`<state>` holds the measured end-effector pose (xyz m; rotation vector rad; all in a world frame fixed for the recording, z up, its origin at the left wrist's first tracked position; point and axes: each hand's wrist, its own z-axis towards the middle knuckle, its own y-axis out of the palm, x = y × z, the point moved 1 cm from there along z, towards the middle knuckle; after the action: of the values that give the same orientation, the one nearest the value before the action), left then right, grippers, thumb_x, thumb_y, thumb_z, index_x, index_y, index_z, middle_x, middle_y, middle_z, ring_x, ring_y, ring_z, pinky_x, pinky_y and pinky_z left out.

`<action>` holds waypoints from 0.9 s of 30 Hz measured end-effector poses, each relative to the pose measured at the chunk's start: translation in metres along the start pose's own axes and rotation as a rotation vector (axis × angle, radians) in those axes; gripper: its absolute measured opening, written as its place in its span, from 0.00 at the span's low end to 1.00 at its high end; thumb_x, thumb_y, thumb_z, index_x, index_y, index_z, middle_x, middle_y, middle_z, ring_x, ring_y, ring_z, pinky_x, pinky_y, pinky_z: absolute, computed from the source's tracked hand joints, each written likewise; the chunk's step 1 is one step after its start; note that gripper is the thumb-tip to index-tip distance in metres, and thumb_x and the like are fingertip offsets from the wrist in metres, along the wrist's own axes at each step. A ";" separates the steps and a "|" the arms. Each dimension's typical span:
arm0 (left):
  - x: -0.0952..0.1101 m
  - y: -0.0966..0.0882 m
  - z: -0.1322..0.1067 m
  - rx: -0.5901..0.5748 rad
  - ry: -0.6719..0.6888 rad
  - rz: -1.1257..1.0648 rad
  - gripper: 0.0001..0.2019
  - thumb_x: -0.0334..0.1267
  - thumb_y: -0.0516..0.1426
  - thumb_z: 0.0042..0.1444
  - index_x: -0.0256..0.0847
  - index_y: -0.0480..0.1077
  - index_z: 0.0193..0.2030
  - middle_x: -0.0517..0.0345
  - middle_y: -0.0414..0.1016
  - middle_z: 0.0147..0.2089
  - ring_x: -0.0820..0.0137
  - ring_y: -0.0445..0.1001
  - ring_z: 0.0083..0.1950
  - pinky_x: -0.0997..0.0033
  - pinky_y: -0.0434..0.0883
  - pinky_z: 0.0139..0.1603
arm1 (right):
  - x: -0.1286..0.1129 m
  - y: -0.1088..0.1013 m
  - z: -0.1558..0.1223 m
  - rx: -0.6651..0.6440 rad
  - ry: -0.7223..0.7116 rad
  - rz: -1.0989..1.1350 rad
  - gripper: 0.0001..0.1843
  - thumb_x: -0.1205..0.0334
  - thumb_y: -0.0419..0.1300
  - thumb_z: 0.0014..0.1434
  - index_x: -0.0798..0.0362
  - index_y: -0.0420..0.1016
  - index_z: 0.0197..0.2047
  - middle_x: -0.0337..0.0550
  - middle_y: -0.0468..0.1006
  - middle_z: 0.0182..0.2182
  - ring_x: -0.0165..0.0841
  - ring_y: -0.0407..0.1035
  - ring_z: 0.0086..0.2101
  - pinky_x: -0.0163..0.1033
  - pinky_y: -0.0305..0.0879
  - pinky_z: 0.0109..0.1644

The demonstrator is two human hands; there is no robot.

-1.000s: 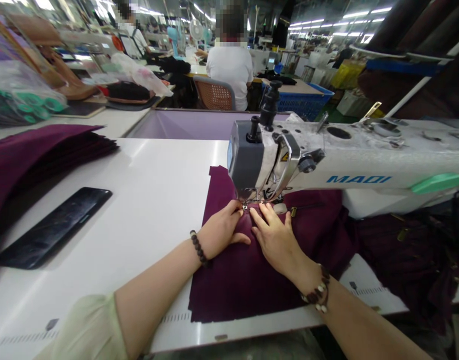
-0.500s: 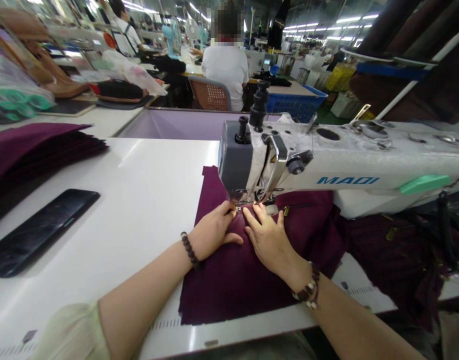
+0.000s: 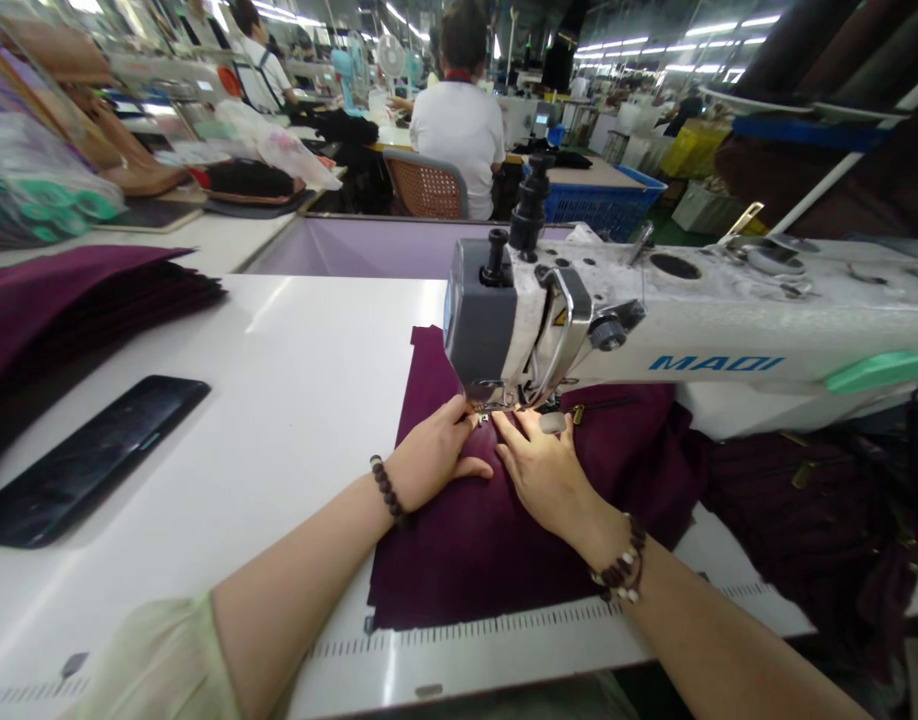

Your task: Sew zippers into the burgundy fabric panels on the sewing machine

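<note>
We have one dark burgundy fabric panel (image 3: 459,540) lying flat on the white worktop (image 3: 301,400). Its long axis points away from us, from the cut near edge to a far corner beside the head of one white MAQI sewing machine (image 3: 729,320), and it passes under the metal presser foot (image 3: 489,395). Our left hand (image 3: 429,455) and right hand (image 3: 541,470) rest on the panel, one on each side of the foot. Both grips are open, fingers apart and pressing down, clamped on nothing. One dark zip with a brass pull (image 3: 577,408) runs sideways to the right of the foot, though it looks too small here to show how it joins the panel.

Each wrist wears one bracelet: dark beads (image 3: 388,490) on the left, dark and pale beads (image 3: 620,572) on the right. To our left lie one stack of burgundy panels (image 3: 69,300) and one black phone (image 3: 91,460). To our right is one heap of dark burgundy cloth (image 3: 796,510).
</note>
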<state>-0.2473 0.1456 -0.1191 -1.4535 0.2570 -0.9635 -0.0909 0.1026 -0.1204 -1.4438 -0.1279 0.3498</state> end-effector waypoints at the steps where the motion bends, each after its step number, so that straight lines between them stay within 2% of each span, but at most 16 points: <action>1: -0.001 0.000 0.000 0.003 -0.002 -0.002 0.31 0.48 0.60 0.45 0.25 0.63 0.51 0.38 0.59 0.55 0.57 0.60 0.57 0.60 0.59 0.61 | 0.000 0.000 0.000 0.001 -0.001 -0.001 0.20 0.64 0.48 0.63 0.52 0.56 0.59 0.49 0.63 0.53 0.45 0.51 0.55 0.69 0.39 0.56; 7: -0.003 0.001 0.000 0.060 0.041 -0.007 0.31 0.47 0.60 0.46 0.26 0.62 0.51 0.38 0.59 0.56 0.56 0.59 0.58 0.59 0.59 0.61 | 0.000 -0.001 0.001 0.003 0.008 0.001 0.20 0.63 0.47 0.63 0.51 0.56 0.58 0.49 0.64 0.53 0.45 0.51 0.55 0.67 0.39 0.57; 12: -0.001 0.001 -0.003 0.011 0.001 -0.016 0.30 0.48 0.60 0.45 0.27 0.62 0.50 0.40 0.61 0.53 0.57 0.61 0.56 0.60 0.60 0.61 | 0.000 -0.003 0.000 -0.008 -0.008 0.016 0.21 0.65 0.47 0.63 0.52 0.55 0.59 0.50 0.63 0.54 0.45 0.50 0.56 0.66 0.38 0.57; 17: 0.002 -0.002 0.003 -0.024 -0.070 0.001 0.29 0.47 0.60 0.47 0.26 0.62 0.51 0.37 0.60 0.54 0.58 0.60 0.58 0.62 0.60 0.61 | 0.001 -0.003 0.004 -0.002 -0.014 0.066 0.20 0.66 0.48 0.62 0.53 0.59 0.57 0.52 0.64 0.53 0.47 0.51 0.56 0.69 0.36 0.57; 20: 0.015 -0.008 -0.009 -0.067 -0.089 0.040 0.33 0.50 0.59 0.48 0.26 0.59 0.54 0.34 0.57 0.58 0.56 0.56 0.61 0.58 0.57 0.62 | 0.006 -0.009 0.000 0.017 -0.038 0.182 0.20 0.67 0.48 0.60 0.57 0.59 0.56 0.53 0.65 0.52 0.44 0.55 0.54 0.64 0.44 0.58; 23: 0.027 -0.012 -0.035 -0.224 -0.064 0.105 0.49 0.63 0.55 0.42 0.23 0.51 0.60 0.26 0.45 0.63 0.47 0.42 0.65 0.44 0.48 0.62 | 0.018 -0.018 -0.017 0.155 -0.106 0.262 0.19 0.65 0.44 0.61 0.59 0.59 0.55 0.56 0.65 0.52 0.42 0.58 0.54 0.56 0.58 0.55; 25: 0.022 -0.014 -0.047 -0.272 -0.091 0.143 0.53 0.69 0.50 0.40 0.24 0.47 0.62 0.26 0.38 0.64 0.46 0.36 0.65 0.42 0.45 0.62 | 0.031 -0.018 -0.033 0.264 -0.217 0.209 0.18 0.63 0.46 0.62 0.53 0.61 0.54 0.50 0.67 0.52 0.41 0.60 0.53 0.51 0.63 0.53; 27: 0.000 -0.021 -0.045 -0.254 -0.178 0.218 0.52 0.69 0.50 0.41 0.26 0.48 0.62 0.28 0.39 0.64 0.47 0.38 0.65 0.43 0.47 0.61 | 0.046 -0.011 -0.047 0.288 -0.304 0.184 0.20 0.63 0.50 0.60 0.47 0.60 0.56 0.45 0.68 0.51 0.39 0.62 0.51 0.47 0.62 0.54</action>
<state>-0.2861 0.1167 -0.1077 -1.6928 0.4091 -0.6370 -0.0319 0.0715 -0.1216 -1.1130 -0.1823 0.7100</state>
